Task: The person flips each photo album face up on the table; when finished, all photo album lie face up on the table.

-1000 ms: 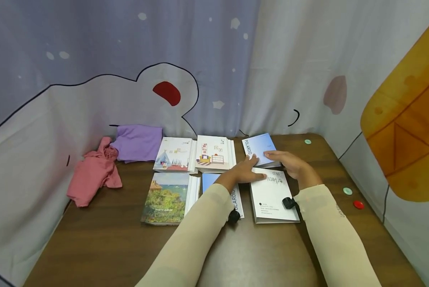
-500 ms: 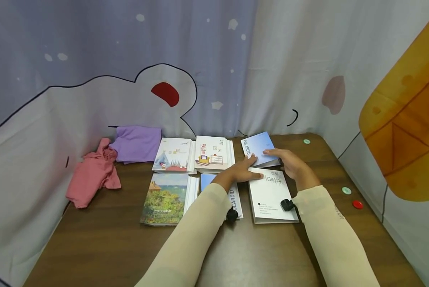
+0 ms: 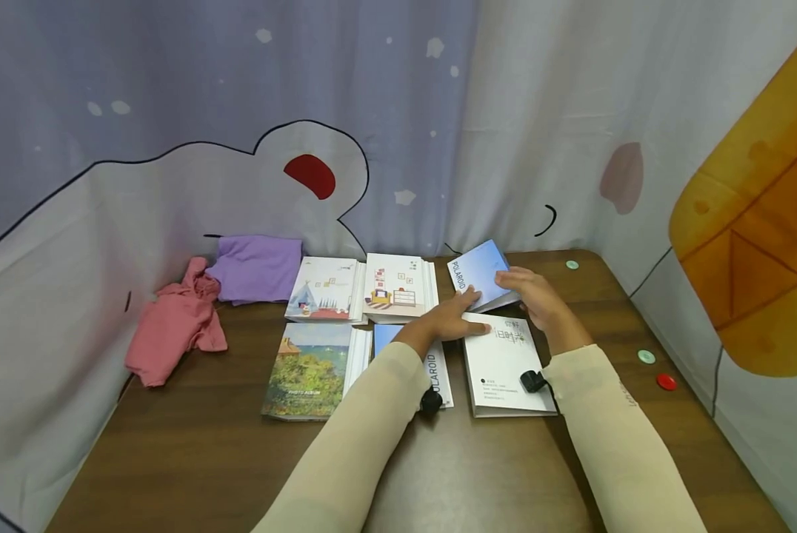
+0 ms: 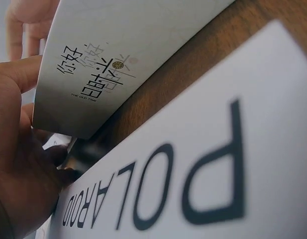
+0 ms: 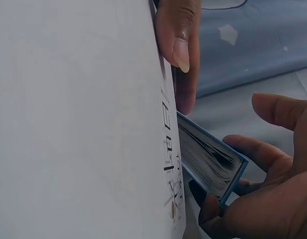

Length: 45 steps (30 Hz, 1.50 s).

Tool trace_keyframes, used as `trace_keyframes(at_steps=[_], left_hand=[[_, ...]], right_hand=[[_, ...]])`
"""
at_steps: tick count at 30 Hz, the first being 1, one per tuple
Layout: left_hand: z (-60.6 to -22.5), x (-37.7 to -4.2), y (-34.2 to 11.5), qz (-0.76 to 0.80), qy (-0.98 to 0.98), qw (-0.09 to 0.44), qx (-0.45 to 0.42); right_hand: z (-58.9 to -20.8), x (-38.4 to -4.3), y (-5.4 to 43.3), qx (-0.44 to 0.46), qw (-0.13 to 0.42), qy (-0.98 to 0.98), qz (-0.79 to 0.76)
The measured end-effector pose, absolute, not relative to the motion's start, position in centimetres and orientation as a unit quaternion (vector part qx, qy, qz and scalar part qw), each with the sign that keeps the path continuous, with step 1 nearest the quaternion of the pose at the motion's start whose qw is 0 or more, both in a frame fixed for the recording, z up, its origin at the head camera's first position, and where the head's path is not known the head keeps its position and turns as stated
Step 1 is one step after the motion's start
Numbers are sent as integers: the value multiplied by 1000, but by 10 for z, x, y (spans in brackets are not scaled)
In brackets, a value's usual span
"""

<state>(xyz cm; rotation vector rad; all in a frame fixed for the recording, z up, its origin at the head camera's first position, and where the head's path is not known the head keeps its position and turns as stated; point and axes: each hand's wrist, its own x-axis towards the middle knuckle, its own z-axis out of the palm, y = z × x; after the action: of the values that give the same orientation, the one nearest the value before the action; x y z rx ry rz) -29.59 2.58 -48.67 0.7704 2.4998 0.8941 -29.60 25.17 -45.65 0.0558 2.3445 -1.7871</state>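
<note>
A small blue POLAROID photo album (image 3: 481, 272) lies tilted at the back right of the table, its right side raised. My right hand (image 3: 537, 300) grips that raised side; in the right wrist view its fingers lie around the page edge of the blue album (image 5: 210, 159). My left hand (image 3: 448, 318) is spread, its fingertips at the blue album's lower left corner and its thumb over the top edge of a white album (image 3: 508, 370). In the left wrist view the left thumb reaches the edge of the white album (image 4: 108, 64).
Left of the hands are two white illustrated albums (image 3: 325, 285), a landscape-covered album (image 3: 312, 370) and another POLAROID album (image 3: 441, 377), partly under the left arm. Purple cloth (image 3: 258, 268) and pink cloth (image 3: 175, 326) lie further left. A red disc (image 3: 666, 381) and green discs (image 3: 647, 357) sit right.
The right side of the blue album has risen and its far edge has turned slightly, with my right hand moving up along with it. My left hand has stayed nearly in place.
</note>
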Motion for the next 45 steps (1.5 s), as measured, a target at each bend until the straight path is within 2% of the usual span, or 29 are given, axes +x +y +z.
trace_keyframes(at_steps=[7,11,17,25,36,45], left_hand=[[-485,-296,29,304,903,165,255],[-482,-298,29,327,894,162,260],[-478,-301,29,377,873,146,273],[-474,-302,30,434,858,162,221],[-460,-306,20,509,815,146,235],[-465,-306,18,528,818,132,186]], right_hand=[[-449,-299,235,-1,-12,867,-498],[-445,-296,227,20,-35,853,-520],[-438,-291,222,29,-31,826,-562],[-432,-289,220,-8,-19,830,-558],[-432,-283,216,-60,-27,812,-581],[-437,-285,214,-88,19,791,-606]])
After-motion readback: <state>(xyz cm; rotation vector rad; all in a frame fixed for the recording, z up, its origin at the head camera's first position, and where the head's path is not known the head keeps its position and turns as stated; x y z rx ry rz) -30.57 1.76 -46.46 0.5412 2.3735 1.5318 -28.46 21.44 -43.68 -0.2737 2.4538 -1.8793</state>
